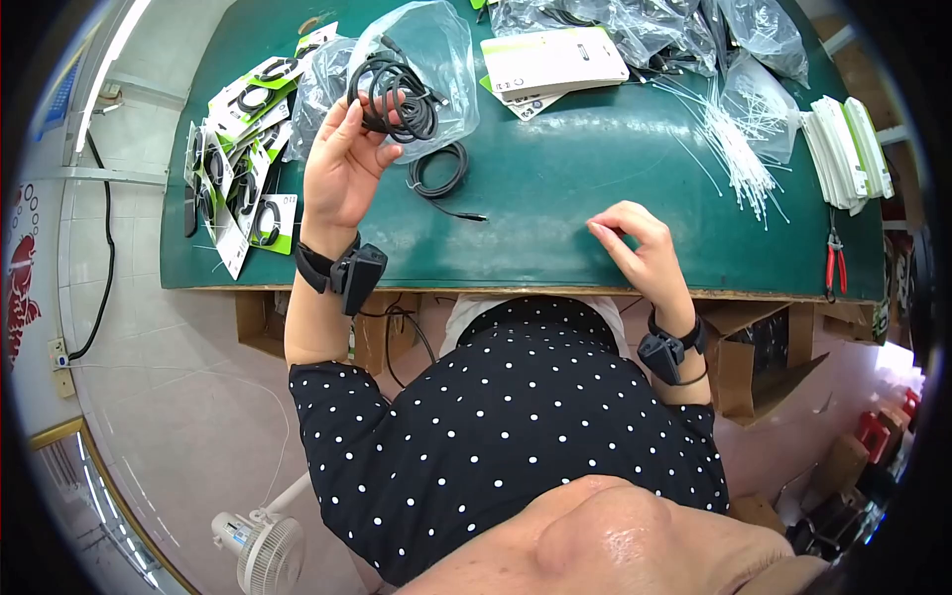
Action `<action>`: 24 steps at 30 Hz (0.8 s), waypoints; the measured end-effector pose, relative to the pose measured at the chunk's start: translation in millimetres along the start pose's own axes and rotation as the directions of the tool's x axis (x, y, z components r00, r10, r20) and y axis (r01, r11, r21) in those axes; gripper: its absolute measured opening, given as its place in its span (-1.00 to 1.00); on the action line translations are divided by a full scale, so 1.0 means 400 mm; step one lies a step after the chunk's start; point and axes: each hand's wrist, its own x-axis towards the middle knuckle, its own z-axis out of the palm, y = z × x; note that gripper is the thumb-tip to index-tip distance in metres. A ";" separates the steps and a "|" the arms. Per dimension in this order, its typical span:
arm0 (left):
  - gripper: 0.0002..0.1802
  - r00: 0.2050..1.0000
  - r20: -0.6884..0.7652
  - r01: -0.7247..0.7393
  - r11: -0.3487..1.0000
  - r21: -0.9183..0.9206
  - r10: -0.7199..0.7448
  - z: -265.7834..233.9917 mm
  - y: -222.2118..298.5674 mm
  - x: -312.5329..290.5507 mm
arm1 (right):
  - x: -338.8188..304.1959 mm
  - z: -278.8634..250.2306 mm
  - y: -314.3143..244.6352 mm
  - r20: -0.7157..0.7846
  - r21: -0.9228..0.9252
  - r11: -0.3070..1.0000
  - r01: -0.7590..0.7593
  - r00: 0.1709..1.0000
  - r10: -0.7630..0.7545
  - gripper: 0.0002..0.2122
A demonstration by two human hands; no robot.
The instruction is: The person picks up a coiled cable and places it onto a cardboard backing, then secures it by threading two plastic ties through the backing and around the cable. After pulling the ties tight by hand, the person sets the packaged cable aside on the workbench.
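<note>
Raised over the far left of the table, my left hand point(342, 169) is closed on a bundle of coiled black cables point(405, 99). Behind the bundle lies a clear plastic bag point(451, 59). Just below it on the table rests a single coiled black cable point(441, 178), its plug end stretching to the right. My right hand point(640, 253) hovers by the near table edge, thumb and forefinger brought together and the other fingers curled. Nothing shows between those fingertips. Each wrist wears a black strapped device.
Carded cables point(238, 149) pile up at the left of the green table point(535, 253). A stack of white-green cards point(555, 64) sits at the back. White cable ties point(734, 149), more cards point(848, 154) and red-handled cutters point(835, 263) lie right. Cardboard boxes point(739, 362) stand below.
</note>
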 end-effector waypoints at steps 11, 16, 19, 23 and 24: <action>-0.72 0.741 0.648 -0.659 -0.003 0.753 -0.177 0.164 -0.174 -0.124 | 0.099 0.063 -0.128 0.370 0.864 0.272 -0.423 0.901 0.226 -0.71; -0.66 0.711 0.702 -0.696 -0.091 0.712 0.047 0.170 -0.208 -0.134 | 0.071 0.095 -0.087 0.191 0.884 0.389 -0.258 0.961 0.202 -0.72; -0.65 0.770 0.568 -0.605 0.048 0.795 0.290 0.153 -0.240 -0.138 | 0.063 0.086 -0.086 0.112 0.900 0.399 -0.176 0.978 0.178 -0.73; -0.66 0.871 0.230 -0.379 0.295 0.877 0.435 0.138 -0.276 -0.149 | 0.056 0.080 -0.097 0.055 0.885 0.449 -0.126 0.984 0.167 -0.75; -0.67 0.875 0.230 -0.358 0.251 0.899 0.425 0.139 -0.278 -0.147 | 0.054 0.082 -0.102 -0.017 0.856 0.511 -0.076 0.984 0.175 -0.74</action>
